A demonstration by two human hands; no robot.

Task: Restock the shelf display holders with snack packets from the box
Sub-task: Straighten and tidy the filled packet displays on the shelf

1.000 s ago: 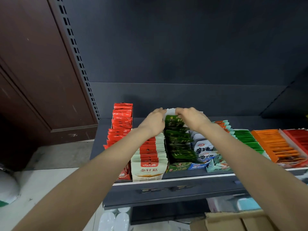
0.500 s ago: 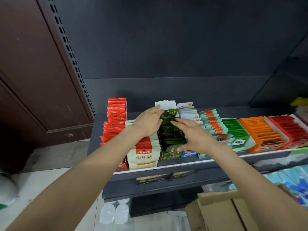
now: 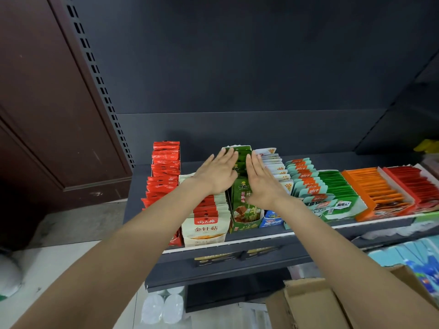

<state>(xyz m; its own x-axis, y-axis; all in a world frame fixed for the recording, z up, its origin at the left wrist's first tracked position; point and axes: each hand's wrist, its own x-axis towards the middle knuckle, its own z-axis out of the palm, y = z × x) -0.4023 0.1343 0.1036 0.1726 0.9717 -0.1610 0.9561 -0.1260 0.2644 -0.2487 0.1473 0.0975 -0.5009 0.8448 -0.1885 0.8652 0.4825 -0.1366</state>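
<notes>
cardboard box (image 3: pixel 308 305) cut off below, green packets (image 3: pixel 244 205) part hidden

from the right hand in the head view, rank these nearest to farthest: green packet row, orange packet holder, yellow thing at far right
Measured from the right hand:
1. green packet row: directly at its left edge, touching or nearly so.
2. orange packet holder: farther right along the shelf.
3. yellow thing: far right edge, behind the shelf end.

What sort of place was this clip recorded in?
Most likely a small shop aisle: a dark retail shelf lined with display holders of snack packets, and an open cardboard box on the floor below.
</notes>
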